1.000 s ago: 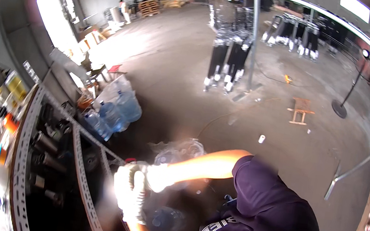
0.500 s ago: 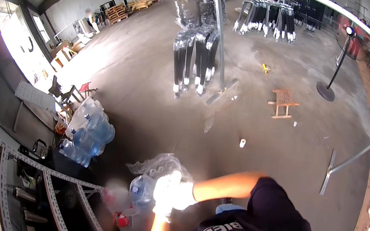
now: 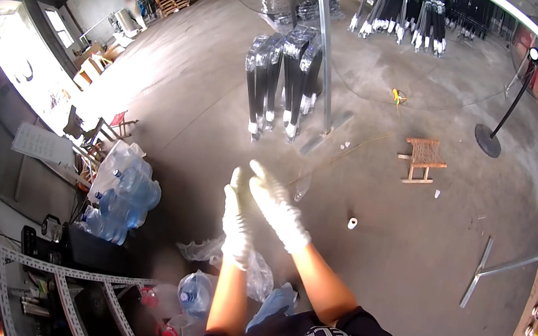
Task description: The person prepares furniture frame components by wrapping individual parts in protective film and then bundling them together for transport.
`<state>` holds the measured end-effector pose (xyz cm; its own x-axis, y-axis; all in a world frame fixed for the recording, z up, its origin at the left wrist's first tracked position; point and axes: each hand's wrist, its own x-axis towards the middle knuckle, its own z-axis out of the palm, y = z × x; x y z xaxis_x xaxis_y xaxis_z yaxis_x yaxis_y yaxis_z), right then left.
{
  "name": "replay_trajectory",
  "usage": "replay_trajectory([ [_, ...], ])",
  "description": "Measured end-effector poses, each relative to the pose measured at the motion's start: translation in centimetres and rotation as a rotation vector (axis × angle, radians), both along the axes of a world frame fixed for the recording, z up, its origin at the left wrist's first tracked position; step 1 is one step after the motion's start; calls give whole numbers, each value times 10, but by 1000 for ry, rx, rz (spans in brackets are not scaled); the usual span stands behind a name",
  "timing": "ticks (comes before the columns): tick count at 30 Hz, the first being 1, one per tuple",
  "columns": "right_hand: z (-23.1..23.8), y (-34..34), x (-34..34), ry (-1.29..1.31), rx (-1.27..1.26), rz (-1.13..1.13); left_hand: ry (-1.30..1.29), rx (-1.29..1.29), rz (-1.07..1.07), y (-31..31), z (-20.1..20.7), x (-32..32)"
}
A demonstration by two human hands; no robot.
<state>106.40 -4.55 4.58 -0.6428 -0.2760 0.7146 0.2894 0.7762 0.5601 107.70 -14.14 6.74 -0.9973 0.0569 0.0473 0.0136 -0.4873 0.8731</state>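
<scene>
My left hand (image 3: 237, 228) and my right hand (image 3: 278, 209) wear white knitted gloves and are stretched out side by side over the concrete floor. Their fingers are extended, and nothing shows in either palm. Close below, a crumpled clear plastic bag (image 3: 259, 277) lies partly behind my forearms. To the left of my left forearm stands a clear plastic jug with a blue cap (image 3: 193, 294). Beside it are clear containers, one with a red cap (image 3: 169, 334).
Several blue water jugs (image 3: 130, 191) stand at left, beyond a perforated metal rack (image 3: 64, 294). Ahead are plastic-wrapped black frames (image 3: 280, 81) by a metal post (image 3: 324, 56). To the right are a small wooden stool (image 3: 421, 158), a white roll (image 3: 352, 222) and a fan stand (image 3: 502, 122).
Both hands have moved forward, away from my body, and come apart from being close together over the jugs. The view has shifted slightly.
</scene>
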Motion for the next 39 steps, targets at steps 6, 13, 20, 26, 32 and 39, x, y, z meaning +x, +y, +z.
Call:
replay_trajectory([
  [6, -4, -44, -124, 702, 2504, -1832, 164, -487, 15, -16, -94, -140],
  [13, 28, -69, -252, 329, 3052, -2049, 197, 259, -283, -16, 37, -226],
  [20, 69, -36, -328, 1754, 3296, -2604, 98, 237, -197, -50, -3, -411],
  [26, -9, 26, -492, 992, 3031, -1309, -71, 173, -329, -13, -61, -571],
  [32, -121, 56, -709, 392, 3321, -884, -326, -35, -355, 19, -126, -741],
  [39, -85, 55, -844, 638, 3382, -532, -537, -269, -326, -4, -145, -860],
])
